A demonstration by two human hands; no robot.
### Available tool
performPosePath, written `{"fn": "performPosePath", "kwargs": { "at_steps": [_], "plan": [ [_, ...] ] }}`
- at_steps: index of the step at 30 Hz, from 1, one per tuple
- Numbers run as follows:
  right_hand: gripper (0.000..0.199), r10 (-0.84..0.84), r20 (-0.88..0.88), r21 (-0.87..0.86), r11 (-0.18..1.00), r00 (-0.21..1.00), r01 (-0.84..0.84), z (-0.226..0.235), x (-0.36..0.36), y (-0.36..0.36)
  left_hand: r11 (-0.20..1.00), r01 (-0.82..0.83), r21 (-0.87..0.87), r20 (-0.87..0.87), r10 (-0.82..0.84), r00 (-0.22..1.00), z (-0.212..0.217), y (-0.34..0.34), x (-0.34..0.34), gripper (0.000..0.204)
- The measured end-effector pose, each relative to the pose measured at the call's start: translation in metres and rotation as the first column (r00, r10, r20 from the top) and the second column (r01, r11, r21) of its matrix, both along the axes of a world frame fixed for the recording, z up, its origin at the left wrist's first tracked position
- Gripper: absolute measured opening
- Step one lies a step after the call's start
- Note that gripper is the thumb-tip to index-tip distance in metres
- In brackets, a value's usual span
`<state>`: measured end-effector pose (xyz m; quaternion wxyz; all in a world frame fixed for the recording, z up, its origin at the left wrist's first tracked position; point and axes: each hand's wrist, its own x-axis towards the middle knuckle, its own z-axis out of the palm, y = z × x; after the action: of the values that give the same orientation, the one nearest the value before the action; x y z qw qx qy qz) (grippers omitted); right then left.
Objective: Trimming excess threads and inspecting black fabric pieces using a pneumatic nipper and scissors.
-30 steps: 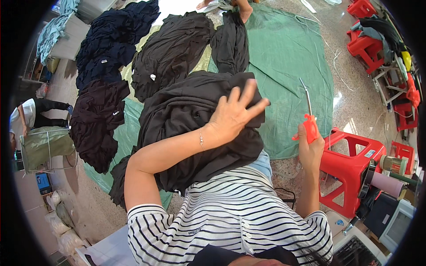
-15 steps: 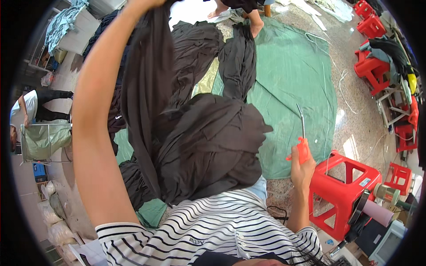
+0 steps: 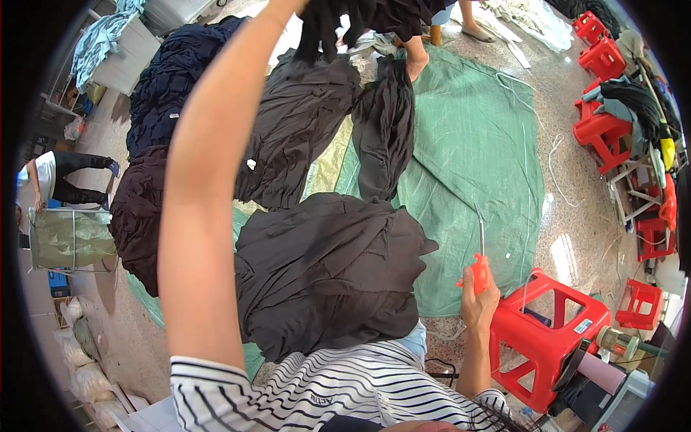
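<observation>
My left arm stretches far forward, and my left hand (image 3: pixel 289 4) is cut off by the upper edge, so its fingers are hidden. Right beside it hangs a dark garment (image 3: pixel 327 29), blurred by motion. In my right hand (image 3: pixel 479 304), fingers closed round the handle, is a slim pair of scissors (image 3: pixel 481 270) with red handles, its metal tip pointing away from me. Across my lap lies a bunched black garment (image 3: pixel 331 266). Further ahead are a flattened black garment pile (image 3: pixel 295 129) and a narrower black garment (image 3: pixel 385 129).
Green sheeting (image 3: pixel 475 144) covers the floor ahead. A red stool (image 3: pixel 547 317) stands close on my right. Navy garments (image 3: pixel 176 79) and dark maroon ones (image 3: pixel 140 209) are heaped on the left. Another person's leg (image 3: pixel 415 57) shows ahead; a second person (image 3: pixel 50 180) stands far left.
My left arm has swung forward and right, and the dark garment has gone with it, away from my lap. My right hand has dropped slightly nearer with the scissors.
</observation>
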<state>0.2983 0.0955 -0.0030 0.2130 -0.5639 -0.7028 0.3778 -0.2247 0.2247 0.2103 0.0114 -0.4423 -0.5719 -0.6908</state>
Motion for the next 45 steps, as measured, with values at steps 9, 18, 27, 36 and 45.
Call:
{"fn": "performPosePath", "kwargs": {
  "at_steps": [9,18,27,36,45],
  "plan": [
    [0.028,-0.047,-0.030,0.044,0.998,0.998,0.048,0.009,-0.008,-0.006,0.517,0.142,-0.844,0.017,-0.239,0.971,-0.247,-0.079,0.116,0.050],
    [0.030,0.167,0.008,-0.050,0.985,0.986,-0.166,0.007,-0.019,-0.020,0.646,-0.071,-0.760,-0.390,-0.366,0.845,-0.157,-0.255,0.227,0.030],
    [0.048,-0.021,-0.401,-0.306,0.945,0.916,-0.113,-0.038,-0.054,-0.026,0.665,-0.375,-0.646,-0.477,0.031,0.878,-0.198,-0.376,0.252,0.055],
    [0.047,0.084,-0.420,-0.142,0.977,0.904,-0.157,-0.035,-0.074,-0.017,0.702,-0.449,-0.553,-0.481,0.171,0.860,-0.210,-0.369,0.256,0.042],
    [0.038,0.053,-0.744,0.072,0.997,0.666,0.001,0.142,-0.029,-0.026,0.704,-0.536,-0.465,-0.635,0.157,0.757,-0.198,-0.348,0.288,0.058]
  ]
}}
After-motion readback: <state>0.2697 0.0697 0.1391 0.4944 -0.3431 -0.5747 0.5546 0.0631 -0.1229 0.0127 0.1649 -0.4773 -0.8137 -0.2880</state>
